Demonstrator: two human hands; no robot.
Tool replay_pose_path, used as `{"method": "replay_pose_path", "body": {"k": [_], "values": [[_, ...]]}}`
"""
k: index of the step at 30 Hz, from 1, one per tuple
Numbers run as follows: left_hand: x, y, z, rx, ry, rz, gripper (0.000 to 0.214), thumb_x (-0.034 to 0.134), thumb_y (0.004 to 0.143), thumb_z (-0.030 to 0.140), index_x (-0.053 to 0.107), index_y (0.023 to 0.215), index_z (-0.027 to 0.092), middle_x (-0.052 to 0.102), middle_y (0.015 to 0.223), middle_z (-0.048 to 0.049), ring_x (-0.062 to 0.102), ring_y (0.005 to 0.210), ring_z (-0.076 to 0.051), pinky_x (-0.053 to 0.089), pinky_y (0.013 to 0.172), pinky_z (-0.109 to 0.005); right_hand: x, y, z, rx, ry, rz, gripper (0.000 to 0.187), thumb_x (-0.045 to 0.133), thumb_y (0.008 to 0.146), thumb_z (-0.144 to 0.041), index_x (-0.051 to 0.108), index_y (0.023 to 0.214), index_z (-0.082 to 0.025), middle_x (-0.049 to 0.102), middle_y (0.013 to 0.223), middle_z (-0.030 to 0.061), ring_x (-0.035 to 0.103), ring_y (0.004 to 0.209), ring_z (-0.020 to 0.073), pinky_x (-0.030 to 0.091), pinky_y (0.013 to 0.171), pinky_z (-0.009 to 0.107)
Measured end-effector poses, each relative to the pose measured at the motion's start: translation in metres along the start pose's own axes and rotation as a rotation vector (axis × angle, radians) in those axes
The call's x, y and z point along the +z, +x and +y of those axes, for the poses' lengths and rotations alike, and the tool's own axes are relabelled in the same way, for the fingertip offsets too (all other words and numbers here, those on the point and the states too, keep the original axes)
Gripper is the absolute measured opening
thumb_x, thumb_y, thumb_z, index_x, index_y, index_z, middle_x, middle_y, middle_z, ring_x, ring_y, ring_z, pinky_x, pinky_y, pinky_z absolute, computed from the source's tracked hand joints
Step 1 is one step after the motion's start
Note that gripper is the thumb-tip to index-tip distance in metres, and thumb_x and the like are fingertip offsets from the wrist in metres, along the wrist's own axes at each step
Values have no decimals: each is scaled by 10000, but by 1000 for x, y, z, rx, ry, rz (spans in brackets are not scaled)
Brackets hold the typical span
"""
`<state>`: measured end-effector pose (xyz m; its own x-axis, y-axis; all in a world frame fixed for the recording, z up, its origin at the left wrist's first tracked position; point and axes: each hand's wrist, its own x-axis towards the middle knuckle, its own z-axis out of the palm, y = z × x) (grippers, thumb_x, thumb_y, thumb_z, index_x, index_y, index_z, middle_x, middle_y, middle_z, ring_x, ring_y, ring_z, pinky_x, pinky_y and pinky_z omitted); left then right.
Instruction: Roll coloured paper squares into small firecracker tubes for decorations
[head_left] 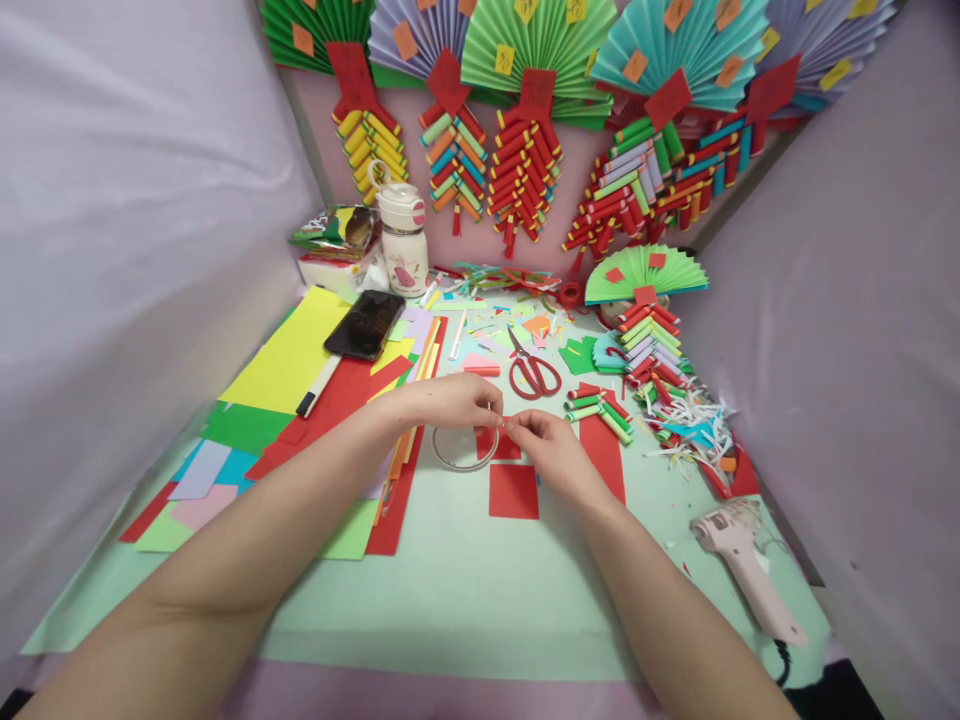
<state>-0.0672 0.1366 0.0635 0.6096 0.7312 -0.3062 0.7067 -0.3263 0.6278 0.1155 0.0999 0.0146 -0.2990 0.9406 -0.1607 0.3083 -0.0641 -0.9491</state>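
Note:
My left hand (469,400) and my right hand (551,445) meet over the middle of the table, thumbs and fingers pinched together. Between their fingertips is a small red paper piece (505,421), mostly hidden by the fingers. A thin pale ring (463,468) shows below my left hand; whether it lies on the table or hangs from the wrist I cannot tell. Under and in front of the fingertips lie two red paper squares (514,492). Red-handled scissors (535,376) rest just beyond my hands, and small red and green paper rolls (598,408) lie to their right.
Stacked coloured paper (285,350) covers the left side, with a phone (365,324) and a cutter knife (319,387) on it. A white bottle (403,240) stands behind. At the right lie paper shreds (694,430) and a glue gun (750,570). Paper-fan firecracker decorations (536,50) hang at the back.

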Motion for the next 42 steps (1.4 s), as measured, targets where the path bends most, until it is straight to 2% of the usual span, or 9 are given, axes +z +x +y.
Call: {"method": "replay_pose_path", "body": {"k": [4,8,11,16,21,31,42], "values": [[0,-1,4,-7,26,-17,243,479,831,374,619,773,184,661,757,-17,573,725,-149,355,621,-229,0,3,-2,9,-9,35,200,513,749,-362,565,700,-175,487,602,-39,386,533,95,306,498,209],[-1,0,3,-57,-16,29,316,473,822,466,613,830,183,661,791,-27,568,723,-153,354,616,-232,-7,10,-1,-36,-100,150,172,486,725,-329,552,668,-181,496,604,-31,429,572,115,340,541,222],[-1,2,-1,-142,-28,79,387,429,827,514,589,738,174,645,743,-35,547,680,-151,351,607,-241,-12,16,4,-42,-224,229,183,475,714,-323,581,672,-180,551,631,-13,476,618,138,365,598,243],[4,9,-14,-265,39,86,412,422,800,517,528,586,181,593,618,-38,487,557,-142,321,540,-270,-8,23,11,3,-454,231,183,474,723,-289,618,676,-187,622,674,2,530,696,160,364,675,265],[9,17,-22,-293,97,51,374,466,759,478,511,538,179,568,571,-43,453,511,-136,312,509,-281,-3,27,13,14,-614,253,170,476,736,-264,620,663,-212,651,687,-9,552,775,183,325,765,317],[8,15,-12,-323,176,23,320,481,756,387,579,551,161,590,570,-50,441,500,-124,293,491,-268,-1,27,13,4,-681,261,187,484,734,-276,646,669,-207,657,725,17,539,802,195,310,764,334],[11,18,-16,-338,197,28,284,497,718,374,616,588,151,612,609,-68,468,521,-135,308,492,-265,2,28,16,8,-706,260,173,504,723,-257,635,621,-208,662,710,21,545,791,201,316,768,344]]}}
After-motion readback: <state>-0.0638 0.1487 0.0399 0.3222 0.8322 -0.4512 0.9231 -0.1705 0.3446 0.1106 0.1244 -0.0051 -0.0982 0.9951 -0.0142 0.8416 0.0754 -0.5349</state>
